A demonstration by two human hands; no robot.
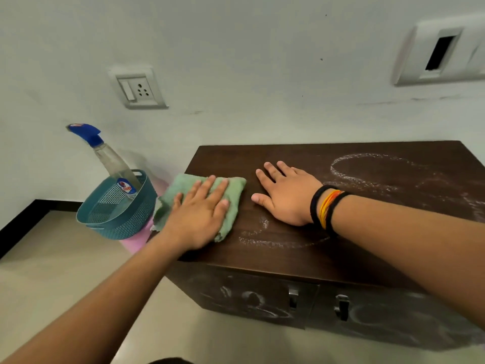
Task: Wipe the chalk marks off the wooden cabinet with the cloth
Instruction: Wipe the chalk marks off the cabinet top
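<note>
Green cloth (pixel 210 198) lies at frame centre-left on the wooden cabinet (pixel 315 261), pinned under the flat, spread-fingered left hand (pixel 199 214). The right hand (pixel 286 195) rests open, holding nothing. Chalk marks (pixel 367 169) remain on top and front; most wiping looks undone.

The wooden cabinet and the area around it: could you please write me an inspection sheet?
Surface: dark brown wooden cabinet top, chalk marks at right and front; more on its doors.
Job's things: green cloth at the top's left end.
Clutter: teal perforated plastic basket holding a clear spray bottle with blue trigger, left of cabinet.
Grippers: left hand flat on cloth; right hand flat on bare top.
Cables: nothing seen.
Surroundings: white wall, white wall socket.
</note>
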